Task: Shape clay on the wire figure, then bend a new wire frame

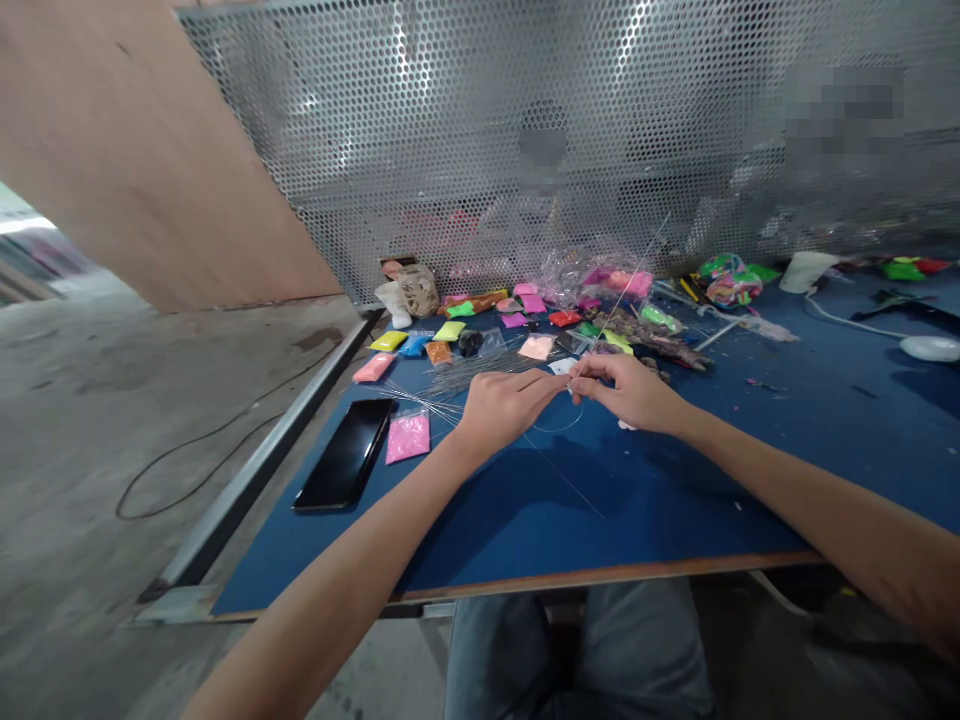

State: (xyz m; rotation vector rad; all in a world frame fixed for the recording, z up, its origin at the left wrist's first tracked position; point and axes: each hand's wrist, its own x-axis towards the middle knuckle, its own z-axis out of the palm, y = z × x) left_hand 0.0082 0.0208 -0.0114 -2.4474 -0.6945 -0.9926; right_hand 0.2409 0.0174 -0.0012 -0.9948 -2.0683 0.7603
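Observation:
Over the blue tabletop (525, 510), my left hand (501, 405) and my right hand (626, 390) meet at their fingertips. The fingers of both are pinched together on a thin metal wire (637, 270). One straight length of it rises up and to the right from my right fingers. Beneath the hands a thin curved strand loops over the table, and another thin strand runs down toward the front edge. Whether these belong to the same wire I cannot tell. The exact pinch point is too small to make out. A bundle of loose wires (412, 398) lies just left of my left hand.
A black phone (345, 455) and a pink packet (409, 437) lie at the left. Several small coloured packets, including a salmon one (373, 367), spread behind the hands. A perforated metal panel (465, 130) closes the back. A white computer mouse (930, 348) sits far right.

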